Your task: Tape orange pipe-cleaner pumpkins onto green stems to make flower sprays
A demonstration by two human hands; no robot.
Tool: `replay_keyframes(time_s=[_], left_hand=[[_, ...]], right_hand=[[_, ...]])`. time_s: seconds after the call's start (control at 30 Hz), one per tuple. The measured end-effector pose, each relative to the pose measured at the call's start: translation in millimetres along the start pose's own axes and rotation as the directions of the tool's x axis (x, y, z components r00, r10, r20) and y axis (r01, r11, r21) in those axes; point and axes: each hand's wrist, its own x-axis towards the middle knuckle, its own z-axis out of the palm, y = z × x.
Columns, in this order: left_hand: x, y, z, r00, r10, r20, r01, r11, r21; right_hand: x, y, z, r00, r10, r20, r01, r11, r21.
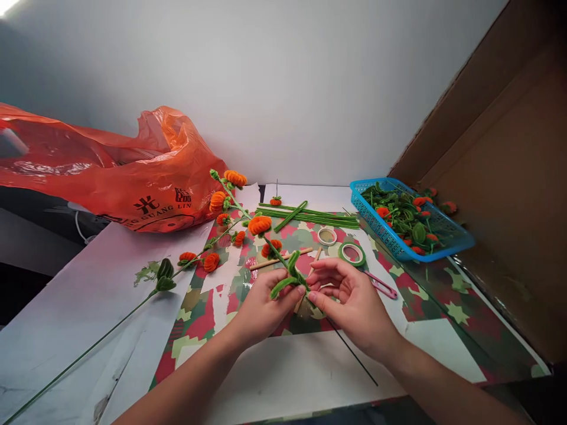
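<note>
A flower stem (275,252) with orange fuzzy blooms (259,225) runs from the upper left down to my hands, its bare dark wire (354,355) sticking out below toward the right. My left hand (270,307) pinches the stem near looped green leaves (286,284). On the right side of the stem, my right hand (349,304) has its thumb and a fingertip pressed at the stem just below the leaves, the other fingers curled. A second stem (95,342) with orange blooms (211,262) and dark green leaves (165,275) lies at the left.
Behind my hands are green fuzzy sticks (310,216), a white tape roll (326,236), a green tape roll (352,254), wooden sticks (283,258) and a pink tool (383,286). A blue basket (381,227) stands right, an orange bag (172,171) left, cardboard (496,177) far right.
</note>
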Motion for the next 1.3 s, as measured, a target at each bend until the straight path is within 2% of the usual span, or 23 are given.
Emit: replay_keyframes(time_s=[0.13, 0.37, 0.57, 0.7, 0.77, 0.87, 1.0, 1.1, 1.3], left_hand=[[-1.0, -0.6, 0.6, 0.999, 0.015, -0.039, -0.012, 0.997, 0.076], [-2.2, 3.0, 0.1, 0.997, 0.018, -0.075, -0.010, 0.994, 0.110], [-1.8, 5.0, 0.0, 0.993, 0.037, -0.113, -0.030, 0.998, 0.056], [-1.1, 5.3, -0.1, 0.991, 0.048, -0.125, -0.049, 0.999, -0.003], [-0.6, 5.0, -0.5, 0.989, 0.051, -0.140, -0.051, 0.999, 0.001], [0.2, 4.0, -1.1, 0.987, 0.058, -0.152, -0.056, 0.998, 0.020], [0.7, 2.3, -0.6, 0.990, 0.031, -0.137, -0.033, 0.999, -0.012], [0.8, 2.4, 0.4, 0.991, 0.007, -0.131, -0.014, 0.998, -0.057], [1.2, 3.2, -0.1, 0.990, 0.035, -0.136, -0.039, 0.999, -0.026]], right_hand=[[-5.2, 4.9, 4.6, 0.994, -0.091, -0.066, 0.082, 0.990, -0.116], [-7.3, 9.4, 8.4, 0.969, -0.196, -0.154, 0.155, 0.958, -0.240], [-12.7, 13.4, 11.9, 0.952, -0.274, -0.136, 0.214, 0.915, -0.341], [-14.9, 15.9, 13.8, 0.933, -0.319, -0.169, 0.246, 0.905, -0.347], [-14.9, 16.2, 13.4, 0.936, -0.300, -0.186, 0.235, 0.923, -0.304], [-14.1, 16.1, 10.9, 0.960, -0.201, -0.195, 0.162, 0.967, -0.198], [-13.4, 16.1, 8.3, 0.984, -0.098, -0.148, 0.086, 0.993, -0.082], [-13.3, 15.9, 8.7, 0.988, -0.098, -0.123, 0.091, 0.994, -0.062], [-13.2, 15.3, 10.6, 0.985, -0.139, -0.100, 0.129, 0.987, -0.098]])
